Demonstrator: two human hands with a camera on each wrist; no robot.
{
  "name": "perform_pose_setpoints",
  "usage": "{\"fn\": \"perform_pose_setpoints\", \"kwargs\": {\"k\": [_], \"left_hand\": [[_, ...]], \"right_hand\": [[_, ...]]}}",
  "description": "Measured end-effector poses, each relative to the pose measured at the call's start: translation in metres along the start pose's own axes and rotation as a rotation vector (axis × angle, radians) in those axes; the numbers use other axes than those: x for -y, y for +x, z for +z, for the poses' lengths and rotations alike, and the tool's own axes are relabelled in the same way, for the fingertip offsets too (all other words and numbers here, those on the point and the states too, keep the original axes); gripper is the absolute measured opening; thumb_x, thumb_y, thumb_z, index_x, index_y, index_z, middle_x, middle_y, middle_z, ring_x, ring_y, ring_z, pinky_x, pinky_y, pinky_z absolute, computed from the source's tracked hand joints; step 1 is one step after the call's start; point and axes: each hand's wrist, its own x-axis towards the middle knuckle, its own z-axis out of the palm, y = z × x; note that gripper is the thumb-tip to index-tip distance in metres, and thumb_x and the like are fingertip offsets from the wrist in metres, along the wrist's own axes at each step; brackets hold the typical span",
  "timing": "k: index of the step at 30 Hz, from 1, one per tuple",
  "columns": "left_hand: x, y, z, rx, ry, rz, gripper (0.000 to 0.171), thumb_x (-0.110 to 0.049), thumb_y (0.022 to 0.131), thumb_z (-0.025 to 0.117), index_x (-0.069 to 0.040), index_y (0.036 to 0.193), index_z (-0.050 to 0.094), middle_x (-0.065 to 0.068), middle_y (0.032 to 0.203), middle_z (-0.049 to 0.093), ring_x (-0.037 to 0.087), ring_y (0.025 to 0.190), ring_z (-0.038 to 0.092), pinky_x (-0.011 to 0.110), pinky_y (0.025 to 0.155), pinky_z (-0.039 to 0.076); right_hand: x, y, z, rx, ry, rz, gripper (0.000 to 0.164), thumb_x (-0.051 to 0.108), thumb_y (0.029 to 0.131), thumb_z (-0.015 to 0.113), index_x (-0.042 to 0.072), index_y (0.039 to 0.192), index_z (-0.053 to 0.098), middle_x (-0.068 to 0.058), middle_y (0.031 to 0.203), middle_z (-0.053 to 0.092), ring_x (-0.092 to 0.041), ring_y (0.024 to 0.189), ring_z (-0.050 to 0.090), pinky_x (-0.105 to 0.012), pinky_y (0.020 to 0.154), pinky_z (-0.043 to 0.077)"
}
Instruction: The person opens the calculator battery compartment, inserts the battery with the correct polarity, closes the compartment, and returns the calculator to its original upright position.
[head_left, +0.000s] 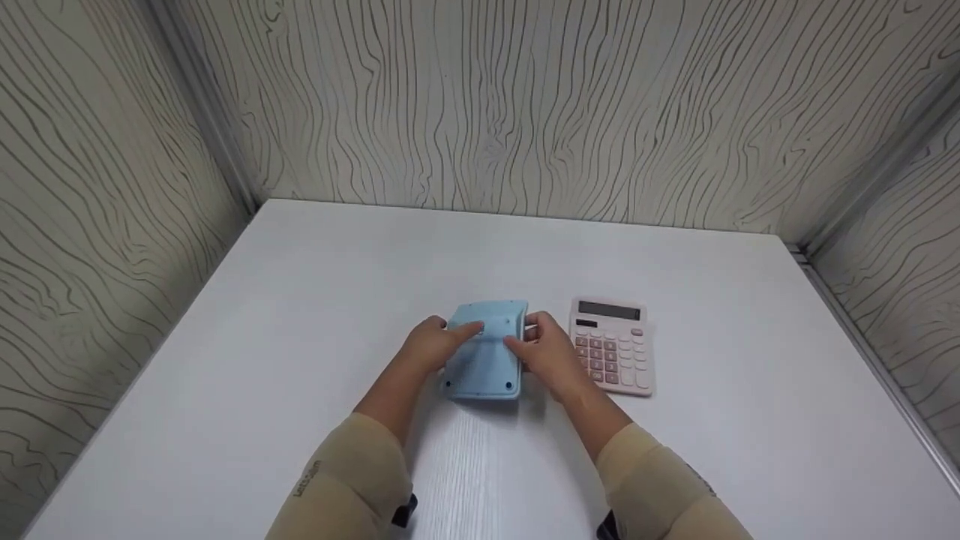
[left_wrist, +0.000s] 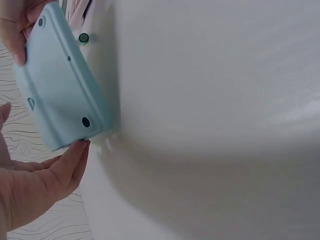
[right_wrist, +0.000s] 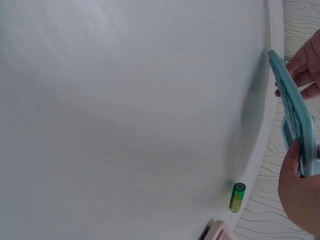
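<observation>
A light-blue calculator (head_left: pixel 484 364) is held up off the table, its back towards the head view and its keys showing edge-on in the right wrist view. At its left side is my left hand (head_left: pixel 433 346), fingers along the edge and thumb over the back near a small notch (left_wrist: pixel 31 103). My right hand (head_left: pixel 551 356) grips the opposite side, with the thumb on the back and fingers on the key side. A green battery (right_wrist: pixel 238 197) stands on the table near the right hand; the head view does not show it.
A pink calculator (head_left: pixel 611 345) lies face up on the white table (head_left: pixel 337 285), just right of my right hand. Wood-grain patterned panels (head_left: pixel 480 105) rise behind the table and at both sides.
</observation>
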Motion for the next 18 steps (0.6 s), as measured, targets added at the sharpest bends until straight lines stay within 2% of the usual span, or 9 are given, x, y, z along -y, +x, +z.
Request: {"fn": "perform_pose_setpoints", "kwargs": {"k": [5, 8, 18], "left_hand": [[-0.005, -0.004, 0.006, 0.005, 0.008, -0.027, 0.111, -0.074, 0.066, 0.058, -0.006, 0.145, 0.019, 0.016, 0.146, 0.028, 0.034, 0.132, 0.029, 0.05, 0.103, 0.03], [-0.006, -0.004, 0.008, 0.009, 0.019, -0.028, 0.118, -0.077, 0.062, 0.058, -0.006, 0.146, 0.014, 0.017, 0.148, 0.024, 0.035, 0.133, 0.027, 0.052, 0.104, 0.028], [-0.008, -0.006, 0.01, -0.052, 0.047, 0.031, 0.121, -0.076, 0.059, 0.061, -0.005, 0.145, 0.014, 0.02, 0.141, 0.025, 0.035, 0.119, 0.038, 0.052, 0.097, 0.037]], "right_hand": [[0.007, -0.004, 0.005, 0.024, 0.002, -0.04, 0.039, 0.023, 0.086, 0.064, 0.014, 0.117, 0.043, -0.009, 0.106, 0.061, -0.019, 0.091, 0.062, -0.031, 0.072, 0.054], [0.011, -0.005, 0.008, 0.035, 0.015, -0.07, 0.039, 0.022, 0.086, 0.064, 0.014, 0.116, 0.041, -0.009, 0.102, 0.064, -0.019, 0.091, 0.063, -0.032, 0.073, 0.054], [0.019, -0.01, 0.017, 0.017, -0.001, -0.171, 0.039, 0.016, 0.085, 0.061, 0.014, 0.118, 0.04, -0.005, 0.089, 0.064, -0.018, 0.082, 0.058, -0.03, 0.068, 0.052]]}}
